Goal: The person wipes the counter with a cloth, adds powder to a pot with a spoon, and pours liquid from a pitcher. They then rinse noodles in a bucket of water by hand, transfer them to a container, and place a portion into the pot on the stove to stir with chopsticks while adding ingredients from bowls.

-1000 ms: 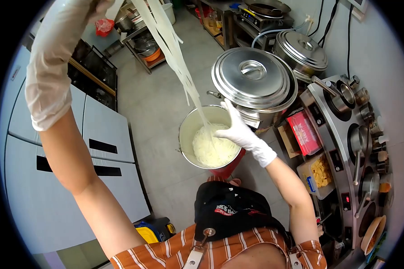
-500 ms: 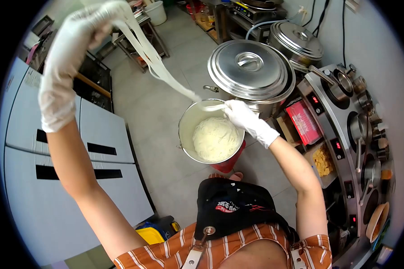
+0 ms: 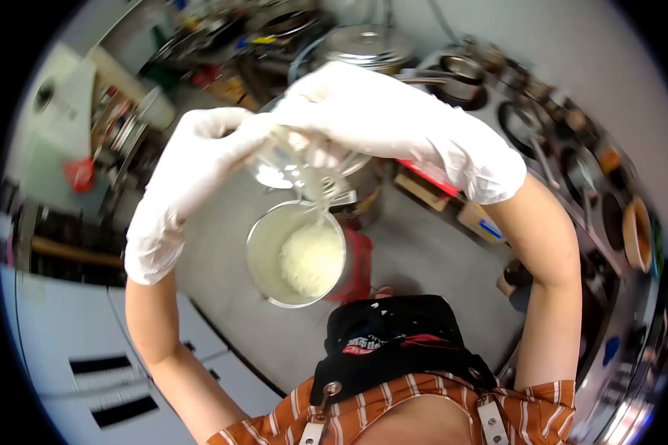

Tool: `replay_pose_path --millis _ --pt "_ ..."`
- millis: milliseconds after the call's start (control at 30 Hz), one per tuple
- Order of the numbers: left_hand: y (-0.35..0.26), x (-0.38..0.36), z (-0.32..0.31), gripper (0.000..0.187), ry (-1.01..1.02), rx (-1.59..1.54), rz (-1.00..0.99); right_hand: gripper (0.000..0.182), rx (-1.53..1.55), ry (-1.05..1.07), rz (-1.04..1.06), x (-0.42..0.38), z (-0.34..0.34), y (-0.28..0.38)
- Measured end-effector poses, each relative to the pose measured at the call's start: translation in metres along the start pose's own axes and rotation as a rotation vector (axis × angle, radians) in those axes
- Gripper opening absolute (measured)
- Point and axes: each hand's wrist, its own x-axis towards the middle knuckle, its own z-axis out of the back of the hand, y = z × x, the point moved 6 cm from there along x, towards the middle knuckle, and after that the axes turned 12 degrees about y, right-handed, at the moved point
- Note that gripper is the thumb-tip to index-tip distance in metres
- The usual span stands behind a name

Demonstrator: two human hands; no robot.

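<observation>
Both hands wear white gloves and are raised close together above a white-lined bucket [image 3: 258, 256]. My left hand [image 3: 219, 144] has its fingers pressed together on the upper end of pale noodles [image 3: 315, 185]. Against it, my right hand [image 3: 326, 111] is closed around the same noodles, its fingertips partly hidden. Strands hang from between the hands down to the bucket. A round mass of pale noodles [image 3: 313, 259] lies inside it. Beside and under the bucket is a red stool [image 3: 360, 263].
Behind the hands stands a large steel pot, mostly hidden. Another lidded pot [image 3: 367, 46] is farther back. A counter with pans [image 3: 523, 122] runs along the right. White cabinets [image 3: 74, 334] are at lower left. Someone's foot or leg [image 3: 518, 285] shows at right.
My left hand has come down and right, and my right hand has risen to meet it. The stretched noodles are now gathered between them. The view has turned.
</observation>
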Motion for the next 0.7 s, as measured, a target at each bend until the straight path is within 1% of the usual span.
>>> replay_pose_path --millis 33,67,133,233,267,333,367,400,433,467,500,533,567,600,633,667,700 --pt "-0.010 0.009 -0.005 0.023 0.063 0.034 -0.093 0.027 -0.060 -0.038 0.021 -0.014 0.008 0.006" --pt "-0.021 0.013 -0.007 0.023 0.104 0.122 -0.091 0.028 -0.106 -0.092 0.053 -0.029 0.014 0.016" --pt "-0.054 0.023 -0.020 0.023 0.150 0.091 -0.175 0.030 -0.203 -0.205 0.110 -0.059 0.029 0.036" --pt "-0.104 0.039 -0.041 0.022 0.244 -0.040 -0.332 0.027 -0.282 -0.374 -0.016 -0.112 0.056 0.058" --pt "-0.123 0.044 -0.049 0.022 0.278 -0.012 -0.335 0.028 -0.291 -0.421 -0.016 -0.134 0.059 0.068" --pt "-0.156 0.069 -0.067 0.024 0.345 -0.020 -0.491 0.028 -0.424 -0.452 -0.013 -0.168 0.082 0.080" --pt "-0.175 0.078 -0.077 0.025 0.343 -0.008 -0.520 0.025 -0.215 -0.558 -0.093 -0.188 0.093 0.076" --pt "-0.197 0.086 -0.089 0.026 0.344 -0.031 -0.545 0.033 -0.292 -0.629 -0.196 -0.210 0.098 0.086" --pt "-0.218 0.092 -0.098 0.027 0.348 -0.014 -0.597 0.033 -0.299 -0.648 -0.204 -0.232 0.104 0.090" --pt "-0.238 0.098 -0.105 0.028 0.350 0.000 -0.646 0.021 -0.865 -0.621 -0.070 -0.251 0.107 0.113" --pt "-0.253 0.103 -0.113 0.028 0.335 -0.031 -0.678 0.017 -1.118 -0.573 -0.091 -0.268 0.126 0.123" --pt "-0.296 0.123 -0.126 0.030 0.334 -0.057 -0.702 0.014 -1.373 -0.541 -0.095 -0.287 0.146 0.130" --pt "-0.321 0.154 -0.143 0.025 0.373 -0.119 -0.704 0.015 -0.862 -0.635 -0.014 -0.313 0.175 0.122" --pt "-0.345 0.174 -0.164 0.025 0.386 -0.121 -0.701 0.017 -0.349 -0.701 0.066 -0.339 0.204 0.107" --pt "-0.374 0.190 -0.192 0.022 0.395 -0.222 -0.749 0.017 -0.352 -0.710 0.059 -0.365 0.223 0.099" --pt "-0.393 0.200 -0.216 0.023 0.399 -0.324 -0.804 0.019 -0.282 -0.855 -0.010 -0.391 0.241 0.088" --pt "-0.407 0.216 -0.240 0.023 0.403 -0.327 -0.815 0.021 -0.204 -0.995 -0.080 -0.418 0.258 0.073"
